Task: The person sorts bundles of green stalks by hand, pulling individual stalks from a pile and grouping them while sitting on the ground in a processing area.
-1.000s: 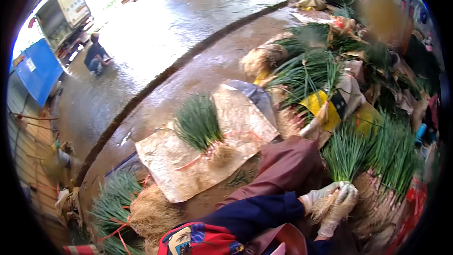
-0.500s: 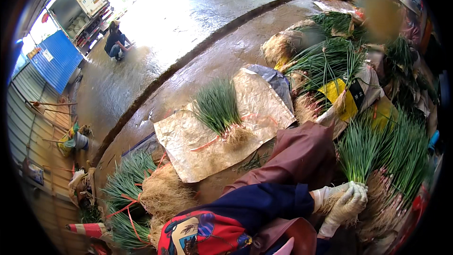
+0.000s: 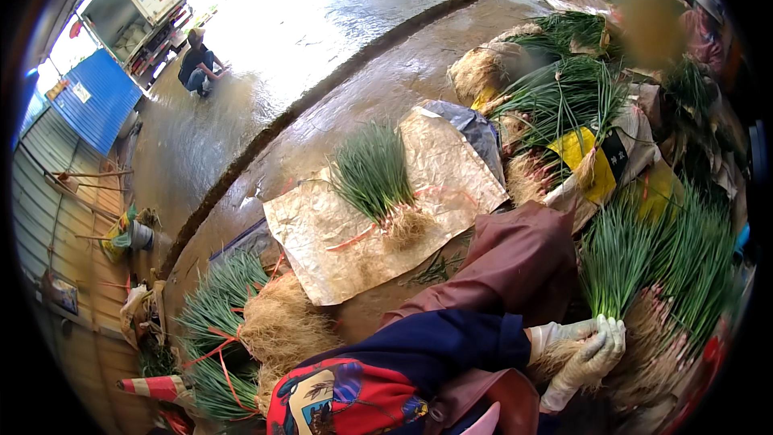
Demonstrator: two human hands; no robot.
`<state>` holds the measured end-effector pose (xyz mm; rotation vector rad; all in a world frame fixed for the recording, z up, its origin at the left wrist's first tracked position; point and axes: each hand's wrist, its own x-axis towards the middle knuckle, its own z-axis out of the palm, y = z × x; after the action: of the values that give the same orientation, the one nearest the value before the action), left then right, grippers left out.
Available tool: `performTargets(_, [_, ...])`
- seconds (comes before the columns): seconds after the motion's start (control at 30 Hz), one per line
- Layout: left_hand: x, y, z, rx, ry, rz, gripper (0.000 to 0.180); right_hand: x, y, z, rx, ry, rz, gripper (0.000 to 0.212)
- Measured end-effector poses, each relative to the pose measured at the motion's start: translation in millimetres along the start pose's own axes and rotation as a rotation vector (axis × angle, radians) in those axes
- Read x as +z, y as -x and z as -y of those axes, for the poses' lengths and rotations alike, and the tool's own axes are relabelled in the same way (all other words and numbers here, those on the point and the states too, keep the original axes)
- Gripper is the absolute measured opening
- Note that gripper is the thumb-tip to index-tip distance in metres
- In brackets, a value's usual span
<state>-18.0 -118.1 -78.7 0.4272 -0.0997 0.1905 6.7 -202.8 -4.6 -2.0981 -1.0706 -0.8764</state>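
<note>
Bunch of spring onions point(image 3: 613, 274), leaves fanned upward, located at right, pinched at the pale stem bases between two gloved hands. Left hand point(image 3: 573, 330): white glove, grip closed on the stems from the left, fingertips partly hidden. Right hand point(image 3: 589, 358): white glove, grip pinching the same stems, fingers curled; fibrous roots point(image 3: 554, 359) hanging beside it. Just to the right, heap of spring onions point(image 3: 684, 282), pinkish stems, roots toward the lower edge. Ahead of a maroon apron point(image 3: 515, 262), creased tan sheet point(image 3: 310, 254) on wet floor point(image 3: 322, 125), bearing a single bunch point(image 3: 372, 177) and a red strip point(image 3: 351, 239). At lower left, red-tied bunches point(image 3: 211, 298), roots thick and straw-coloured. Farther off, yellow-and-black sack point(image 3: 570, 148) under more greens; crouching person point(image 3: 195, 64) near an open truck point(image 3: 129, 20).
</note>
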Motion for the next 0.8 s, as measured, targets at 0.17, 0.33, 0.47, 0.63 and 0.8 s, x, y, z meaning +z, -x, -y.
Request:
performTargets(0.17, [0.3, 1.4, 1.1, 0.001, -0.019, -0.015, 0.026, 0.8, -9.3, -1.8, -0.006, 0.056, 0.001, 0.03])
performTargets(0.33, [0.9, 1.4, -0.6, 0.005, -0.041, -0.036, 0.027, -2.2, -15.1, -6.3, -0.003, 0.035, 0.093, 0.035])
performTargets(0.47, [0.7, 3.1, -3.4, -0.002, -0.049, -0.046, 0.028, -3.5, -12.0, -8.4, 0.084, 0.046, 0.175, 0.042])
performTargets(0.63, [1.3, 4.7, -7.4, -0.002, -0.084, -0.066, 0.029, -12.3, -21.3, -2.5, 0.139, 0.05, 0.287, 0.047])
performTargets(0.8, [5.7, 0.4, -18.1, -0.039, -0.139, -0.068, 0.03, -33.5, -38.0, -2.5, -0.049, 0.066, 0.058, 0.057])
